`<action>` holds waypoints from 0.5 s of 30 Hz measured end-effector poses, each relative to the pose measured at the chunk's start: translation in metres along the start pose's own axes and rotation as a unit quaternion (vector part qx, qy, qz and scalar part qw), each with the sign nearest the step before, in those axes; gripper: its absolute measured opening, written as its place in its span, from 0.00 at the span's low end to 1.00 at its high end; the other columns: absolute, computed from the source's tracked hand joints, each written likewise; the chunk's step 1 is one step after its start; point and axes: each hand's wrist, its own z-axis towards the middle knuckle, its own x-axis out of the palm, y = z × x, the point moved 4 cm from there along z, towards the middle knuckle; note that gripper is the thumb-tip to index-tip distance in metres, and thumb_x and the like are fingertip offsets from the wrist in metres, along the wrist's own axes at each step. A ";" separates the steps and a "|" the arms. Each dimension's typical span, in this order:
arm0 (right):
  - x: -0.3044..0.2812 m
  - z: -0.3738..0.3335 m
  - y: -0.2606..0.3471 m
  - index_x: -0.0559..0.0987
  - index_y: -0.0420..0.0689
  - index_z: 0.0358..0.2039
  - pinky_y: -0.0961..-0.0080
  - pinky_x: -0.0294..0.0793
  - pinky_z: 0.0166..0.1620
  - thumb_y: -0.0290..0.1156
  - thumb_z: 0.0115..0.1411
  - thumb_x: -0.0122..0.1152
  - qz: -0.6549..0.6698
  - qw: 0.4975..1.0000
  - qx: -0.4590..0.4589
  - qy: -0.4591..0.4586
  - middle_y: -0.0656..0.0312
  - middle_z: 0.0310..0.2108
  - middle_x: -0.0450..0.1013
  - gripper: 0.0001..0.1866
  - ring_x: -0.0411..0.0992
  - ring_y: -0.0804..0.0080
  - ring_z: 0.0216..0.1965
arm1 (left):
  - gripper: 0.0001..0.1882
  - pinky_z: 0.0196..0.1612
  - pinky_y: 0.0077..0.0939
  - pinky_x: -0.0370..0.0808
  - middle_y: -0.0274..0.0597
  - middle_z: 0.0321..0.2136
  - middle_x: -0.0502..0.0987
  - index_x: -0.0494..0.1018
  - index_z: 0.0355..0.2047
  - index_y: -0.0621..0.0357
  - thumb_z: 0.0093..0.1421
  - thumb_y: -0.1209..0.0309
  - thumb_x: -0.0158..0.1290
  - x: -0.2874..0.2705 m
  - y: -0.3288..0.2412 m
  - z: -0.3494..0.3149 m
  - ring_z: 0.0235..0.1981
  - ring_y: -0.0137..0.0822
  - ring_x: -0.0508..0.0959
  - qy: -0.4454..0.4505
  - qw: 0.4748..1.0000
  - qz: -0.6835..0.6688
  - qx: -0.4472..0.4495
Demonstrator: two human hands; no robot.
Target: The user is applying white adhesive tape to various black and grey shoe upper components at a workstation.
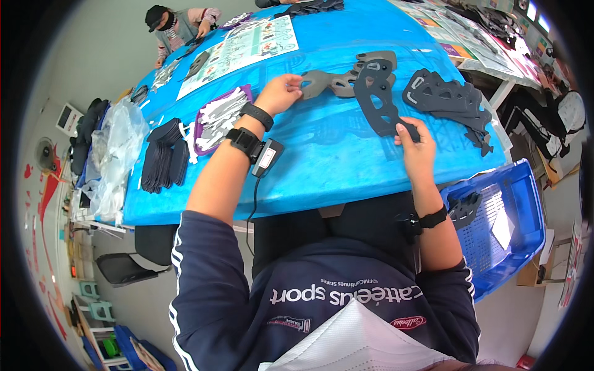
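Note:
My left hand point(279, 94) pinches the left end of a flat grey-brown cut-out piece point(317, 85), curved and pierced with large holes, lying over the blue table cover. In the fingers of my right hand point(417, 145) is the lower end of a dark grey cut-out piece point(373, 102), similar in shape. Its upper part overlaps the right end of the grey-brown one, where more grey-brown material point(380, 60) shows. To the right of my right hand lies a fanned stack of dark cut-out pieces point(442, 99).
Left of my left arm, a purple tray point(198, 127) holds white and grey strips, beside stacked dark strips point(164, 157). A blue crate point(532, 216) stands low at the right. Across the blue-covered table point(297, 179), another person point(179, 31) works. A cable point(255, 207) hangs from my left wrist.

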 end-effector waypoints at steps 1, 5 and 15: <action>-0.001 0.001 -0.001 0.75 0.40 0.37 0.84 0.71 0.29 0.28 0.55 0.59 -0.002 1.000 -0.003 0.001 0.63 0.28 0.72 0.10 0.70 0.82 0.25 | 0.20 0.46 0.30 0.71 0.50 0.41 0.74 0.67 0.47 0.65 0.52 0.75 0.52 0.005 0.000 0.001 0.44 0.40 0.74 -0.002 1.000 0.016 0.024; -0.004 0.000 -0.003 0.75 0.40 0.37 0.84 0.71 0.29 0.28 0.55 0.59 -0.030 1.000 0.005 0.001 0.63 0.28 0.72 0.10 0.70 0.82 0.25 | 0.16 0.47 0.29 0.69 0.50 0.40 0.74 0.74 0.41 0.60 0.49 0.75 0.55 0.016 0.010 -0.003 0.43 0.41 0.74 0.037 0.992 0.117 -0.011; -0.003 -0.001 -0.005 0.75 0.40 0.37 0.84 0.71 0.28 0.27 0.55 0.59 -0.013 1.000 0.012 -0.004 0.63 0.30 0.71 0.10 0.69 0.81 0.25 | 0.15 0.42 0.32 0.71 0.45 0.32 0.70 0.77 0.34 0.53 0.42 0.78 0.56 -0.006 -0.047 -0.025 0.38 0.42 0.71 -0.149 0.967 0.131 0.159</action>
